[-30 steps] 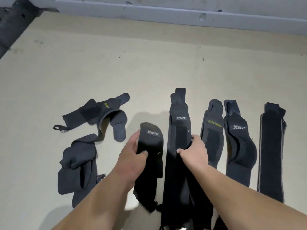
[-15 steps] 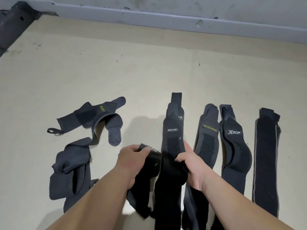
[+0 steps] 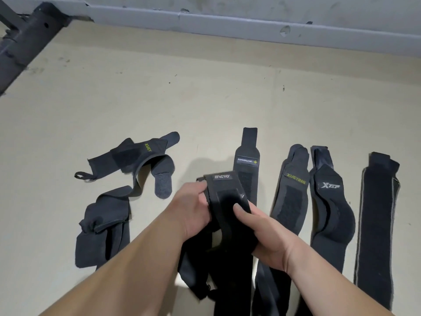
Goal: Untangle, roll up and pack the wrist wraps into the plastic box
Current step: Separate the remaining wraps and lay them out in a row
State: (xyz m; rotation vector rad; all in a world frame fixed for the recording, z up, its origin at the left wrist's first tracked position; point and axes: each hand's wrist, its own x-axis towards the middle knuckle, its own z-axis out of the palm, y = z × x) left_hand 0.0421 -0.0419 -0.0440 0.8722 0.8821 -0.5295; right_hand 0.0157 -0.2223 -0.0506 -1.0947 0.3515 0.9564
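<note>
Since earlier frame we lifted IINCYO wrap off MANUEKLEAR wrap (label now bared); left hand and right hand both pinching it, thumbs on top.

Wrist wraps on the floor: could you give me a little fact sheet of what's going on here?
surface: beige floor below a grey wall base
held: IINCYO wrist wrap, gripped by both hands
left hand: clasps the wrap's left edge
right hand: thumb on top of the wrap
laid straight: MANUEKLEAR wrap, XUEYING wrap, XTEP wrap, plain black wrap
still tangled: two wraps at left
plastic box: not in view
</note>
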